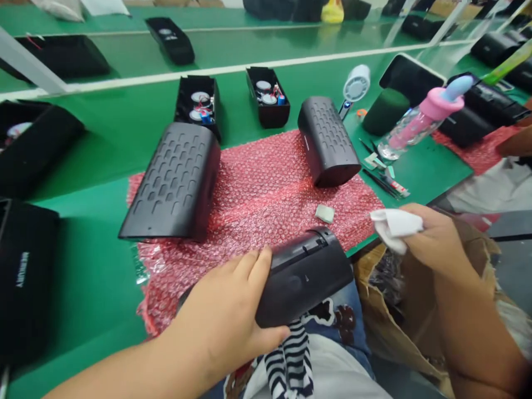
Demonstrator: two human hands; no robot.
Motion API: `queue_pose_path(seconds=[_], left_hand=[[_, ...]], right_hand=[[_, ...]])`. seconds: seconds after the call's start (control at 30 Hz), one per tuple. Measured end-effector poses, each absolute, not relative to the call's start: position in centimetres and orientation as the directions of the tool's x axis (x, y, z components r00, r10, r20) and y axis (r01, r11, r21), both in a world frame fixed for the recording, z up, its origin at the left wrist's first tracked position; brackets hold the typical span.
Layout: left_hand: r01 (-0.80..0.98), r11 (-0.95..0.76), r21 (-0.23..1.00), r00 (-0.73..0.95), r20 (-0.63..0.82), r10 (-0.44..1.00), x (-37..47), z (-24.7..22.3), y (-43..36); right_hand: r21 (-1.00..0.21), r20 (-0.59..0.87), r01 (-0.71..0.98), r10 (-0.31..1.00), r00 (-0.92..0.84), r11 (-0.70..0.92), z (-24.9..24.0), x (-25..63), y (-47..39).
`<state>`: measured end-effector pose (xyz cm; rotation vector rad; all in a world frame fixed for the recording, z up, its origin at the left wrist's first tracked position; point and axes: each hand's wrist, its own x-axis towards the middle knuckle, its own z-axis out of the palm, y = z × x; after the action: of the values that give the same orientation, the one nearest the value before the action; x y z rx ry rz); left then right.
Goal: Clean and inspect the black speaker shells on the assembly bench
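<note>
Hands at the mat's near edge: my left hand wraps the black speaker, fingers clamped; my right hand, off the tabletop's near edge, pinches a white cloth.

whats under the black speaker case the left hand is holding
The near end of the black speaker case overhangs patterned clothing; its far end lies on red bubble wrap. The left hand hides its left part.

Two speaker shells on bubble wrap, open housings behind, bottle right
</note>
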<state>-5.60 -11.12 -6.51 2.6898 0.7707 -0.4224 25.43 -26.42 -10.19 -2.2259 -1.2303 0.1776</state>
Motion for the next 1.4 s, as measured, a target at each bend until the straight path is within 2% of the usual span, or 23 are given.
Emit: queue_pose_path(seconds=[0.07, 0.13, 0.33, 0.43, 0.5, 0.57, 0.63, 0.7, 0.77, 0.83, 0.93, 1.03, 1.17, 1.3, 1.4], left_hand=[[0.544, -0.818, 0.186, 0.812, -0.364, 0.457, -5.6, -6.5, -11.4], [0.542, -0.825, 0.162, 0.81, -0.365, 0.46, -5.6, -6.3, -11.5], [0.533, -0.835, 0.138, 0.813, -0.357, 0.46, -5.7, -6.4, -11.6], [0.535, -0.83, 0.159, 0.821, -0.331, 0.466, -5.9, -6.8, -11.2], [0.56, -0.81, 0.176, 0.801, -0.364, 0.475, -5.8, -6.9, -10.6], [0.585, -0.788, 0.193, 0.776, -0.416, 0.474, -5.6, -6.9, -9.9], [0.597, -0.774, 0.212, 0.761, -0.456, 0.462, -5.5, -6.8, -9.2], [0.605, -0.763, 0.229, 0.751, -0.483, 0.451, -5.3, -6.7, -8.7], [0.616, -0.75, 0.239, 0.741, -0.5, 0.449, -5.2, -6.5, -8.5], [0.619, -0.744, 0.252, 0.743, -0.496, 0.45, -5.2, -6.5, -8.4], [0.615, -0.741, 0.27, 0.751, -0.486, 0.446, -5.2, -6.6, -8.5], [0.61, -0.741, 0.279, 0.756, -0.484, 0.441, -5.1, -6.5, -8.6], [0.607, -0.744, 0.279, 0.761, -0.473, 0.444, -5.2, -6.3, -8.7], [0.601, -0.752, 0.27, 0.766, -0.462, 0.446, -5.2, -6.2, -9.0], [0.594, -0.758, 0.268, 0.773, -0.452, 0.446, -5.2, -6.4, -9.4]], right_hand=[[-0.642, 0.092, 0.626, 0.765, 0.637, -0.444, -11.6, 26.2, -25.1], [-0.676, 0.097, 0.59, 0.741, 0.665, -0.442, -12.7, 26.8, -23.9], [-0.636, 0.187, 0.654, 0.741, 0.645, -0.41, -14.3, 27.3, -21.6], [-0.443, 0.203, 0.805, 0.831, 0.518, -0.394, -14.1, 27.4, -21.1], [-0.297, 0.111, 0.901, 0.926, 0.361, -0.315, -13.6, 27.8, -21.1], [-0.309, 0.017, 0.927, 0.973, 0.231, -0.214, -12.9, 28.6, -21.4], [-0.427, -0.023, 0.884, 0.979, 0.201, -0.191, -12.2, 29.8, -21.7], [-0.482, -0.033, 0.816, 0.937, 0.348, -0.32, -12.0, 31.4, -21.9], [-0.431, 0.007, 0.74, 0.818, 0.575, -0.516, -12.3, 33.5, -21.8], [-0.347, 0.094, 0.664, 0.68, 0.727, -0.662, -13.1, 35.6, -21.6], [-0.299, 0.128, 0.602, 0.594, 0.794, -0.74, -14.8, 37.6, -21.6], [-0.331, 0.161, 0.575, 0.555, 0.816, -0.749, -16.1, 38.1, -22.1], [-0.476, 0.295, 0.575, 0.495, 0.817, -0.665, -16.1, 37.5, -22.8], [-0.663, 0.443, 0.622, 0.45, 0.775, -0.417, -13.9, 35.5, -22.3], [-0.705, 0.602, 0.676, 0.323, 0.731, -0.214, -10.8, 31.2, -22.2]])
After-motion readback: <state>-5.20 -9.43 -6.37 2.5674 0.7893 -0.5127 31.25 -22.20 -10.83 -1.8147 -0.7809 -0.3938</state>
